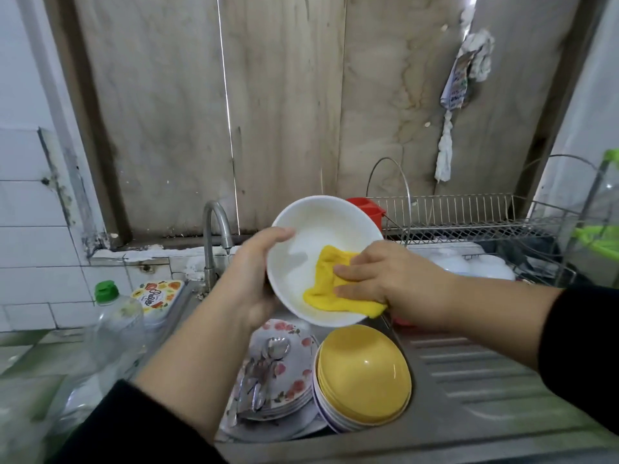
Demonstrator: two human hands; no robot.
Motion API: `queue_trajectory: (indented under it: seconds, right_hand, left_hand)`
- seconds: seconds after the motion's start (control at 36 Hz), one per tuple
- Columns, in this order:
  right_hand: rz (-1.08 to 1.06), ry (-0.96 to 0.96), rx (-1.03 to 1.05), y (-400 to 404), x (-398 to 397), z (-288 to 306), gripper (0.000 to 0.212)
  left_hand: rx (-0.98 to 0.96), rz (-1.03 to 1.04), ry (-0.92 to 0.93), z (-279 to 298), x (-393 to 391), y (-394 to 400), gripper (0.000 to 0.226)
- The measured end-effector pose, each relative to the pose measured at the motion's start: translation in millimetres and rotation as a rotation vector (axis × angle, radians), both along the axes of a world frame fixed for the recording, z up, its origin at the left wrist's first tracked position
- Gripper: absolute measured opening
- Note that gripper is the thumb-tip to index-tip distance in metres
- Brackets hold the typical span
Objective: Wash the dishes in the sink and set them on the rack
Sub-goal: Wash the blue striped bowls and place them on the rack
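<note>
A white bowl (321,242) is held tilted above the sink (445,413), the left hand (254,276) wrapping its grip round the rim. The right hand (378,279) presses a yellow cloth (330,286) inside with flat fingers. Below sit yellow bowls (365,373) and floral plates (284,373); the rack (469,219) stands right.

I hold a bowl (321,236) above the sink (335,445), my left hand (249,279) on its left rim, my right hand (382,277) pressing a cloth (326,283) inside it. Below lie stacked plates (284,393) with spoons (264,366) on top, stacked bowls (363,376) to their right. The faucet (214,236) stands behind left, the rack (469,222) behind right.
</note>
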State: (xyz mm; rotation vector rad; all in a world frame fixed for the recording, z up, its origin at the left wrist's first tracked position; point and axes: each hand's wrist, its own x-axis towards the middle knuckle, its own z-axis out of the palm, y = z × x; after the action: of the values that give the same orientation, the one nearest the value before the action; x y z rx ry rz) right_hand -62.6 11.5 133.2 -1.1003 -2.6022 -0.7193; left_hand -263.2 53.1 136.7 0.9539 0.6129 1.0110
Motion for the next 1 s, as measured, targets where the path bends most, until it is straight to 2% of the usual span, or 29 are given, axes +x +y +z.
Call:
queue_trajectory:
  seconds: [0.03, 0.08, 0.17, 0.22, 0.28, 0.33, 0.36, 0.42, 0.47, 0.53, 0.61, 0.67, 0.75, 0.81, 0.86, 0.94, 1.0]
  right_hand:
    - [-0.003, -0.042, 0.05, 1.3, -0.1, 1.3, 0.029]
    - [-0.04, 0.039, 0.065, -2.9, -11.7, -4.0, 0.033]
    - [-0.211, 0.328, -0.134, -11.9, -39.3, -22.0, 0.027]
    - [-0.205, 0.398, -0.28, -8.4, -32.1, -29.0, 0.03]
    - [-0.119, 0.284, -0.22, -6.4, -14.4, -20.9, 0.027]
    - [-0.028, 0.053, -0.002, -0.3, 4.7, -9.3, 0.027]
    - [0.002, -0.044, 0.072, 1.0, 10.5, -5.4, 0.028]
    - [0.016, -0.091, 0.173, -0.8, 8.5, -4.4, 0.027]
    - [-0.031, 0.047, 0.199, -2.5, -6.7, -15.6, 0.038]
    - [-0.105, 0.238, 0.13, -6.4, -26.0, -25.8, 0.048]
    - [-0.125, 0.423, -0.069, -10.1, -33.0, -28.9, 0.035]
    - [-0.051, 0.326, -0.064, -10.6, -21.3, -19.3, 0.038]
    - [0.009, 0.018, 0.127, -7.8, -3.0, -1.5, 0.029]
    - [-0.023, -0.031, 0.2, -4.9, -3.9, -3.1, 0.031]
    - [-0.133, 0.081, 0.082, -11.7, -25.9, -11.1, 0.044]
    - [-0.313, 0.355, -0.222, -17.2, -58.7, -21.6, 0.035]
    - [-0.237, 0.481, -0.344, -10.5, -52.5, -25.6, 0.036]
  left_hand:
    - [-0.013, 0.026, 0.011, 2.4, 1.0, -0.4, 0.023]
    - [-0.026, 0.11, -0.025, 1.1, 13.2, -8.3, 0.023]
    - [0.026, 0.214, -0.088, -18.5, 37.7, -28.0, 0.035]
    - [0.068, 0.256, -0.047, -26.4, 39.8, -32.7, 0.046]
    - [0.062, 0.145, 0.006, -20.5, 27.6, -29.0, 0.052]
    - [0.026, 0.056, 0.023, -7.9, 12.5, -19.7, 0.029]
    - [0.012, 0.044, 0.033, -5.2, 7.6, -12.9, 0.024]
    - [-0.012, 0.081, 0.06, -1.3, 6.3, -5.6, 0.03]
    - [-0.019, 0.154, 0.005, 3.3, 14.9, -13.8, 0.039]
    - [0.023, 0.218, -0.087, -4.6, 29.9, -24.0, 0.033]
    - [0.099, 0.249, -0.048, -13.8, 34.3, -29.4, 0.046]
    - [0.086, 0.14, -0.004, -7.5, 21.2, -21.5, 0.054]
    - [0.036, 0.05, 0.007, 3.5, 0.8, -7.5, 0.029]
    - [0.023, 0.101, 0.024, 4.5, 1.6, -8.6, 0.02]
    - [0.013, 0.186, -0.021, 1.0, 14.2, -16.4, 0.021]
    - [0.063, 0.29, -0.068, -20.6, 32.5, -28.0, 0.042]
    - [0.116, 0.275, -0.018, -26.6, 30.1, -30.5, 0.06]
